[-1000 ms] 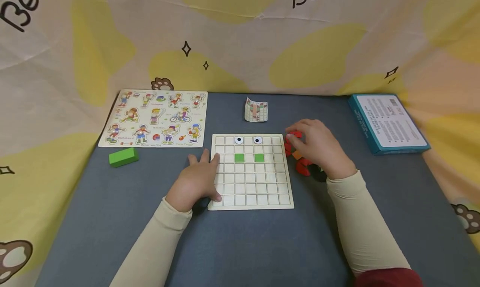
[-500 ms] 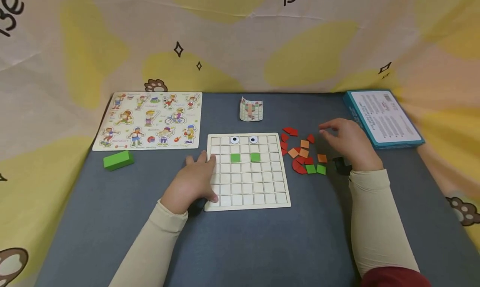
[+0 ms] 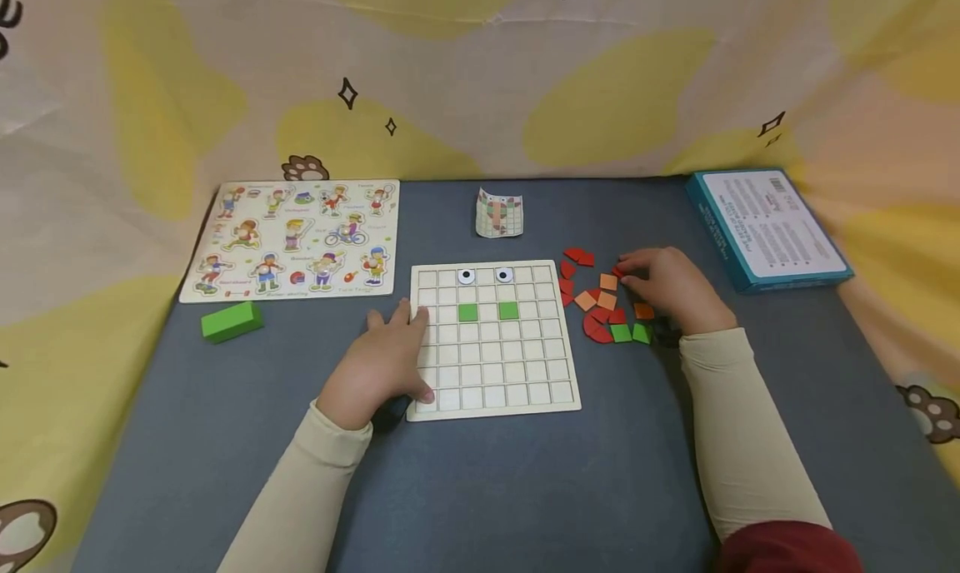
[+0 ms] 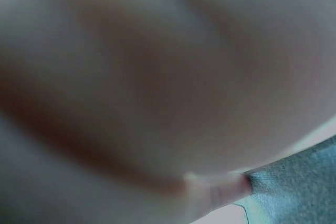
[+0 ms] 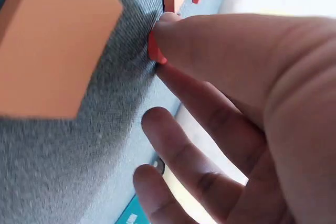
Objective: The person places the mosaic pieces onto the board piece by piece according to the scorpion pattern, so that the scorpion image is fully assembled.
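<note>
Red piece [image 5: 153, 49] in right fingers [image 5: 212, 109], near orange square [image 3: 608, 282].

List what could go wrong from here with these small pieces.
The red piece pinched in the right hand is small and could slip. That hand might also knock the nearby orange square. If the left hand pushes the board, the green squares on it may shift.

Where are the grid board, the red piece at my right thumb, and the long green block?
Grid board [image 3: 489, 333]: head view, on its middle square.
Red piece [image 5: 153, 49]: right wrist view, on its exposed side.
Long green block [image 3: 232, 321]: head view, near its middle.
</note>
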A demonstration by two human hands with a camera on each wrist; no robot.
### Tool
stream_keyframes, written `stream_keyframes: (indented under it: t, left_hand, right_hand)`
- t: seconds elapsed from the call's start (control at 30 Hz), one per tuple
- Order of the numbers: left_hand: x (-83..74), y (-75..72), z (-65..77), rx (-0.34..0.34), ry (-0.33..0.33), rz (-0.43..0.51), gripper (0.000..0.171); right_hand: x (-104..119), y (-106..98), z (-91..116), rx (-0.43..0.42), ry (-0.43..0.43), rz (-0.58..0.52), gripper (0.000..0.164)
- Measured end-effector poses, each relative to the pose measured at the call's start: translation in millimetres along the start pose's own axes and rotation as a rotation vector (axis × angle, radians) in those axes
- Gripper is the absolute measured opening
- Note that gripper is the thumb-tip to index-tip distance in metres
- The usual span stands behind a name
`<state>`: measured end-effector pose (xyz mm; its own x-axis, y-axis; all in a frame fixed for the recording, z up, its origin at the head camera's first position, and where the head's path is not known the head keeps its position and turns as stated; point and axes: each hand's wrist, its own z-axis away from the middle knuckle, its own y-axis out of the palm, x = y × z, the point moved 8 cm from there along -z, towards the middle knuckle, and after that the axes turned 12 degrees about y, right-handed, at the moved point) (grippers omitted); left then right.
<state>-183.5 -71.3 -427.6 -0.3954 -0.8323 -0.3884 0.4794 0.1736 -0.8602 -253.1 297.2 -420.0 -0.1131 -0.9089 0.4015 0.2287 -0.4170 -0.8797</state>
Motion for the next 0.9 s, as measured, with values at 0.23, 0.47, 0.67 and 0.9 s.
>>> stream_keyframes:
  t: [0.23,0.47,0.67,0.9]
  left_hand:
    - [-1.5,0.1,0.9,0.003,-0.003,-0.001,0.121]
    - [-1.9,0.4,1.2,-0.001,-0.003,0.005,0.121]
    - [-3.4,-0.3,1.5,0.01,-0.006,0.011,0.121]
    - [-2.9,0.1,1.2,0.022,-0.016,0.01,0.121]
  right_hand:
    - [3.8,1.7,-0.6,-0.067,0.03,0.064,0.022]
    - [7.4,0.5,0.7,-0.112,0.006,0.092,0.019]
    - [7.2,0.0,0.1,-0.127,0.011,0.089,0.019]
    - [8.1,-1.2,0.7,-0.113,-0.005,0.08,0.018]
